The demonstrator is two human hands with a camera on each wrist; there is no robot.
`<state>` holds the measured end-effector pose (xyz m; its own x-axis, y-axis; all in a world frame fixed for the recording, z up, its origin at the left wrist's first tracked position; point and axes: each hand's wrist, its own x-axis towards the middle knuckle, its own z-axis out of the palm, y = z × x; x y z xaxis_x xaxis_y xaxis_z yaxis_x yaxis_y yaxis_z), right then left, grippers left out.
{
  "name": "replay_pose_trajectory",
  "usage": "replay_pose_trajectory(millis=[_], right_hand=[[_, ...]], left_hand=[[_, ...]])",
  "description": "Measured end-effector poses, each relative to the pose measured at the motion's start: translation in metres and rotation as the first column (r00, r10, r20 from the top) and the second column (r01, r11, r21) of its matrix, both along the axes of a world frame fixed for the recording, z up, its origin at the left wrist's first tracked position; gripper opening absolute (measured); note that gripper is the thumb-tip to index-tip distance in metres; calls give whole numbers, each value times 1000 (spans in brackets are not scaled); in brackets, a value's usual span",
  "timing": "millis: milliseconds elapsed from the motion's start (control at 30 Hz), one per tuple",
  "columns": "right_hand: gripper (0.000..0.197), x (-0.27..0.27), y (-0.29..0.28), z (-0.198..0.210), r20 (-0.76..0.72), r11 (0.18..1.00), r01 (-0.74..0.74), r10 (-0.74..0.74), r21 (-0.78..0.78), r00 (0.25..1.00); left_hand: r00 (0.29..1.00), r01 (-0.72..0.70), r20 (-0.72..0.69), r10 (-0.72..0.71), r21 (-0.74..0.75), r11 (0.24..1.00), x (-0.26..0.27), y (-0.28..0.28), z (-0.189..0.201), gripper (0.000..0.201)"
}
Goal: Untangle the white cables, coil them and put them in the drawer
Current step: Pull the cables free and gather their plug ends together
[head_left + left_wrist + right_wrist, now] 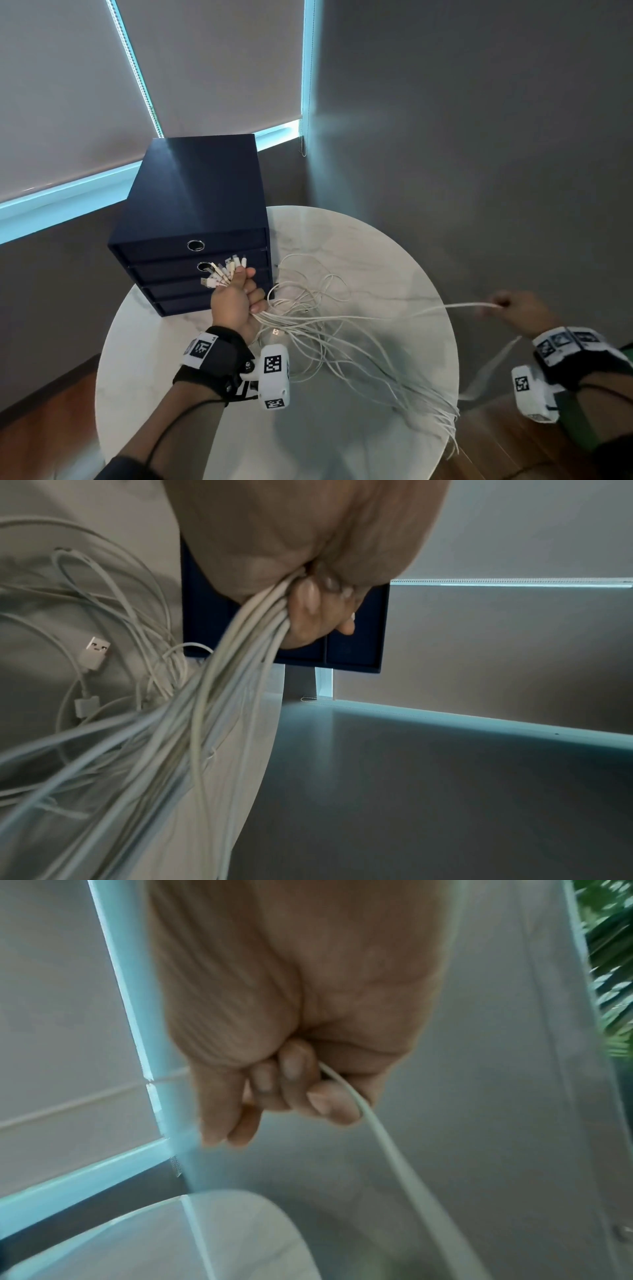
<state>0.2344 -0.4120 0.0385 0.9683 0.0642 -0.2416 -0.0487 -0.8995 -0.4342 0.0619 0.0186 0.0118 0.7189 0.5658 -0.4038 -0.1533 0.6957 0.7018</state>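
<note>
L hand [236,301] is fisted round a bunch of white cables [329,329] just below their plugs; USB connectors [224,272] fan out above the thumb, right in front of the drawer unit [191,205]. Left wrist view confirms it: fingers [308,610] curled tight over the bundle [240,656], strands running down and away from the fist.

R hand [517,310] is out past the desk's right edge, well apart from the L, pinching a single cable [455,306] that runs roughly straight back toward the bundle. Right wrist view: that cable [383,1137] exits between curled fingers [329,1104] and palm; pic is blurry, so exact finger placement is unclear.

Rest of the cables lie in loose tangled loops on the round marble desk [394,257], btw the two hands, with a thick group of strands trailing off the near-right rim. One loose USB plug [95,653] sits on the desk near the L wrist.

Drawer unit: dark blue, stands on the desk's far-left side, all drawers closed, ring pull [196,245] on the top one.
</note>
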Motion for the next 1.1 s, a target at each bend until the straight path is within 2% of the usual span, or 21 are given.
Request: replay_pose_trajectory(millis=[33,100,167,233,267,333,400,467,533,567,600,667,733,767,833,867,933,967,1033,1067,1100], right_hand=[[17,8,-10,5,93,998,60,-57,-26,994],[26,16,-29,14,211,976,209,-217,61,953],[43,22,-47,17,255,929,341,-368,143,894],[60,23,-59,13,254,923,368,-384,110,888],[60,20,-60,11,247,929,364,-371,75,895],[39,12,-52,5,185,937,346,-333,-42,925],[22,4,-44,-10,126,944,283,-264,-171,956],[20,-3,-31,-31,0,949,198,-204,-245,979],[27,-13,-15,-47,-216,940,-44,-32,-339,976],[29,-18,-4,-52,-349,910,-197,62,-365,935],[25,-19,8,-56,-418,878,-293,120,-379,900],[13,-12,33,-60,-401,922,-313,203,-229,893],[14,-11,67,-49,-217,968,-250,249,27,944],[9,-20,91,-37,-148,951,-264,288,164,946],[50,-56,150,5,-81,839,-405,461,363,884],[63,-74,178,17,-87,781,-452,535,430,841],[67,-102,220,23,-100,716,-559,648,418,755],[59,-112,235,14,-95,715,-582,659,386,746],[26,-122,247,-13,-107,773,-565,613,289,783],[19,-123,245,-27,-101,797,-559,590,226,801],[27,-123,239,-41,-98,810,-559,580,176,809]], left_hand=[[1000,-6,1,6,-6,1000,-1,2,0,31],[1000,-15,4,15,-20,1000,-3,6,-1,30],[1000,-18,10,18,-31,999,-4,6,-2,31],[1000,-13,11,13,-40,999,-4,4,-2,31],[1000,-9,12,10,-44,999,-4,2,-2,32],[1000,3,12,-2,-42,999,-3,-2,-2,31],[1000,26,16,-26,-30,999,-2,-8,0,31],[998,58,29,-58,-9,998,-1,-17,4,31],[995,88,39,-89,34,996,0,-27,10,33],[994,101,44,-104,61,993,1,-32,12,33],[992,114,50,-119,88,990,2,-37,15,32],[988,133,58,-142,136,982,5,-46,18,31],[986,141,67,-154,168,976,8,-55,20,32],[984,149,73,-164,182,972,9,-60,21,32],[979,175,67,-192,201,964,11,-72,23,32],[978,188,58,-202,195,963,12,-78,24,31],[977,192,61,-203,153,969,14,-82,30,31],[977,189,71,-200,130,973,15,-80,33,32],[975,188,101,-196,84,979,15,-70,40,33],[975,182,114,-189,69,981,13,-62,43,33],[978,164,122,-171,64,984,11,-52,45,33]])
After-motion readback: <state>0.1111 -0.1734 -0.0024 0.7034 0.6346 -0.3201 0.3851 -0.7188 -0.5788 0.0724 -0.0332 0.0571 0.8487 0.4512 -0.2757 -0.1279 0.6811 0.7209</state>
